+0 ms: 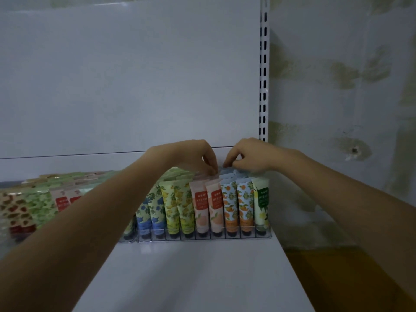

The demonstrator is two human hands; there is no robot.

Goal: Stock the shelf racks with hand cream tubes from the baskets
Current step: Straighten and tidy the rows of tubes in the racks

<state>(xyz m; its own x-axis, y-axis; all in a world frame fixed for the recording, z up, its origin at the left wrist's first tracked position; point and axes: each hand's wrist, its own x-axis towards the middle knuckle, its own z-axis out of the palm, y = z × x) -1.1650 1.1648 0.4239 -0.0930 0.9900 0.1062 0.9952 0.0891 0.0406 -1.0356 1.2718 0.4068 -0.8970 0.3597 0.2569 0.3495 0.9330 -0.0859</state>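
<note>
A clear rack (202,238) on the white shelf (191,273) holds upright hand cream tubes in rows: blue floral (150,212), yellow lemon (177,206), pink peach (208,208), orange print (237,206) and one green-and-white tube (262,203) at the right end. My left hand (193,157) reaches over the rack, its fingertips pinching the top of a pink peach tube in a back row. My right hand (249,156) pinches the crimped top of an orange print tube behind the front row. More tubes (45,199) fill the rack to the left, behind my left forearm.
The white back panel (135,75) rises behind the rack. A slotted upright (263,75) marks the shelf's right end. Beyond it is a patterned wall (337,109) and a yellowish floor (337,278) below. No basket is in view.
</note>
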